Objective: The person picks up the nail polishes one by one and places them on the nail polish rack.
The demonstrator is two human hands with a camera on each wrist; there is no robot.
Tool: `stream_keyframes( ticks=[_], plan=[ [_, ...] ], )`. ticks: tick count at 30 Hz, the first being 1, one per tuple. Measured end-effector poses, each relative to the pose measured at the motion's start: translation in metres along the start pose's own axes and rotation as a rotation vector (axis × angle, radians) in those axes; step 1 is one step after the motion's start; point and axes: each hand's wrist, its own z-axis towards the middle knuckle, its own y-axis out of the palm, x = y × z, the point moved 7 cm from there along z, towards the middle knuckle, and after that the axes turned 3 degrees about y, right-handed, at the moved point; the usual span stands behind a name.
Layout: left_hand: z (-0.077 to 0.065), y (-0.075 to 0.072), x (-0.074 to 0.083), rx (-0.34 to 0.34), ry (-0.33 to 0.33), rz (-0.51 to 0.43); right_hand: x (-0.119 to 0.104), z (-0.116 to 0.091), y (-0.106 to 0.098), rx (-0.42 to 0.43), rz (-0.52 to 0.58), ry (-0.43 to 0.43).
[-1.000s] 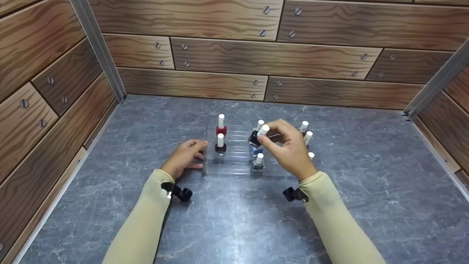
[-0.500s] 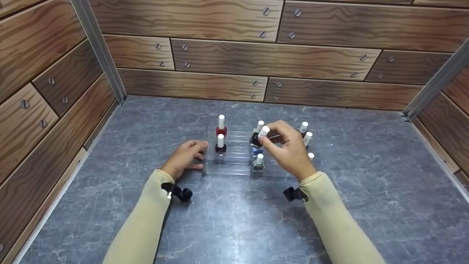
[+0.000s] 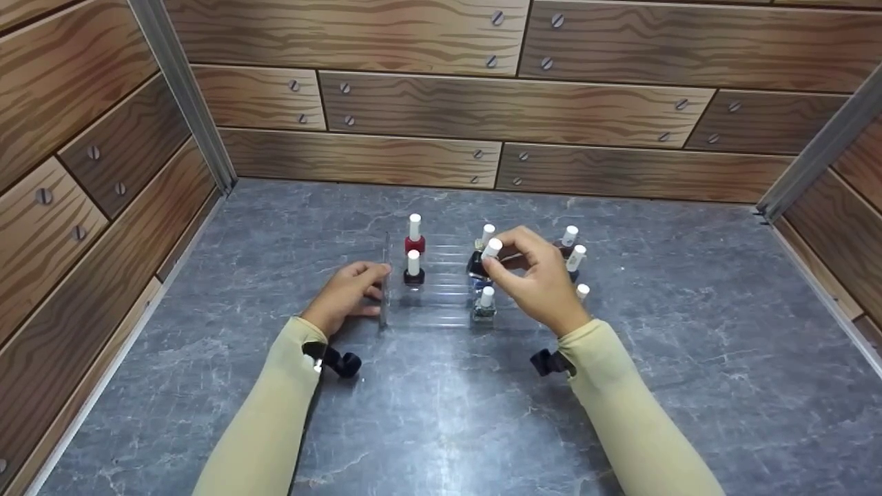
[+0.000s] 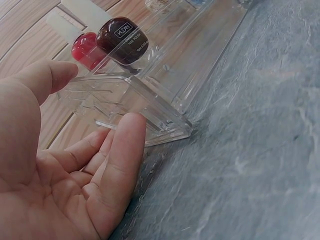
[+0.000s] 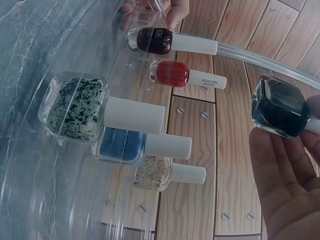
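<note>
My right hand (image 3: 537,279) pinches the white cap of a dark nail polish bottle (image 5: 280,107), tilted and held above the clear stepped rack (image 3: 441,303). Outside the rack's left end panel is my left hand (image 3: 351,293), its thumb at the upper edge and its fingertips against the panel. On the rack's left side stand a red nail polish (image 3: 414,244) and a dark brown-red one (image 4: 120,40). A black-speckled bottle (image 5: 75,107), a blue one (image 5: 120,145) and a pale glitter one (image 5: 152,172) are lined up on its right side.
Right of my right hand stand more white-capped bottles: one at the back (image 3: 569,235), one in the middle (image 3: 577,256) and one nearer (image 3: 583,292), partly hidden by the hand. Wood-patterned walls (image 3: 358,162) enclose the grey marbled table (image 3: 441,413).
My right hand has shifted slightly left with the dark nail polish, showing more of the bottles on its right. The left hand stays at the rack's end.
</note>
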Motion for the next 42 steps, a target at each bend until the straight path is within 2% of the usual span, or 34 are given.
stream_keyframes(
  ticks=[10,16,23,28,32,38,42],
  plan=[
    [-0.003,0.000,0.004,-0.023,-0.010,-0.004,0.003,-0.002,0.008,-0.045,-0.023,0.008],
    [-0.004,0.000,0.014,0.010,0.036,0.022,0.002,0.000,0.010,-0.075,-0.039,0.019],
    [-0.001,0.001,0.019,0.065,0.099,-0.004,0.005,0.001,0.014,-0.101,-0.061,0.028],
    [-0.001,0.004,0.017,0.056,0.102,0.008,0.011,-0.003,0.015,-0.111,-0.066,0.061],
    [-0.001,0.009,0.016,0.038,0.099,0.051,0.008,-0.004,0.016,-0.112,-0.035,0.062],
    [0.001,0.012,0.020,0.031,0.122,0.124,0.001,-0.006,0.030,-0.181,-0.007,0.056],
    [0.001,0.011,0.021,0.009,0.117,0.113,0.000,-0.007,0.046,-0.241,-0.033,0.078]
  ],
)
